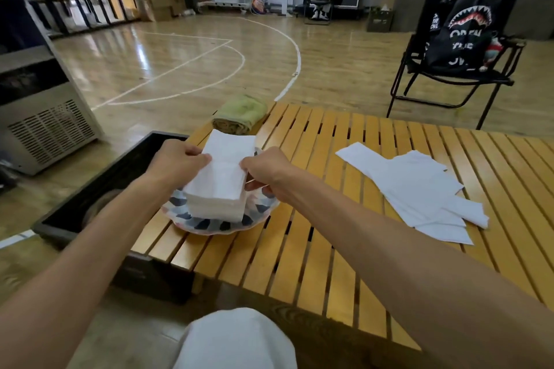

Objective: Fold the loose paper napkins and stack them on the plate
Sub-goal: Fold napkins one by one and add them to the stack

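A patterned plate (209, 226) sits near the left end of the slatted wooden table (314, 249). On it stands a stack of folded white napkins (215, 208). Just above the stack I hold a folded napkin (224, 165) by its two long edges: my left hand (177, 163) pinches the left edge, my right hand (266, 174) pinches the right edge. Several loose unfolded napkins (419, 189) lie spread on the table to the right, apart from both hands.
A rolled green towel (239, 114) lies at the table's far left corner behind the plate. A dark bin (105, 189) stands on the floor left of the table. A black folding chair with a bag (458, 45) is behind on the right.
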The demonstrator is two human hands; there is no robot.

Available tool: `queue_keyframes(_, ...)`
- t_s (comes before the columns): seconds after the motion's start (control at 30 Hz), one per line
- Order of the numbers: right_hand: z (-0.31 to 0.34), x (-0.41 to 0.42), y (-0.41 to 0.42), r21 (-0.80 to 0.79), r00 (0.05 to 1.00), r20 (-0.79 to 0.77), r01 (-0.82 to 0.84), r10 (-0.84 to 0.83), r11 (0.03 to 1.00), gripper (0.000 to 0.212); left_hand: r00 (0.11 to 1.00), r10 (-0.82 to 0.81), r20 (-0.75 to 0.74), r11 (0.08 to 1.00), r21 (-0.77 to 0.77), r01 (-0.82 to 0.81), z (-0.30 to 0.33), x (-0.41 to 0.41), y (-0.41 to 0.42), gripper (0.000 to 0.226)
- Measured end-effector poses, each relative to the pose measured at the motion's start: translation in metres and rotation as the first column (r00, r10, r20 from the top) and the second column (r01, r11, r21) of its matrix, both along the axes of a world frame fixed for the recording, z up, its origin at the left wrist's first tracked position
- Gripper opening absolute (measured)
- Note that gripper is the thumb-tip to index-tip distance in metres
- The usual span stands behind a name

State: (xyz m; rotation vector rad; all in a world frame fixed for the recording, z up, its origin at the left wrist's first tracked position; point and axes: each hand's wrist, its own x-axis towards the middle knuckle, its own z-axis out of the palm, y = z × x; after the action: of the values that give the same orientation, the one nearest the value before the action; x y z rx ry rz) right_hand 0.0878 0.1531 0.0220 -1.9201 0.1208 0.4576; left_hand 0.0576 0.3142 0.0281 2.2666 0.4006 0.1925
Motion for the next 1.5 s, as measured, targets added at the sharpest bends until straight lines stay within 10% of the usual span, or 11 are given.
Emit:
queue_keyframes(0.33,-0.022,0.008,0.008,-0.089,0.999,0.041,0.027,-0.023,0.996,0.029,0.999,-0.041,0.030,0.992,0.118,0.037,-0.022,0.003,0.005,0.020)
queue_keyframes(0.57,-0.031,-0.011,0.009,-0.541,0.808,0.507,0.027,0.301,0.841,0.046,0.951,-0.281,0.130,0.801,0.578,0.158,-0.034,0.005,0.000,0.043)
queue_keyframes(1.2,-0.064,-0.012,0.016,-0.669,0.773,0.354,-0.184,0.527,0.720,0.068,0.871,-0.401,-0.282,0.529,0.705,0.472,-0.057,0.008,-0.004,0.055)
queue_keyframes(1.5,-0.034,-0.030,-0.087,-0.673,0.787,0.430,-0.047,0.443,0.738,0.059,0.812,-0.577,-0.083,0.560,0.683,0.468,-0.026,0.005,-0.115,0.060)
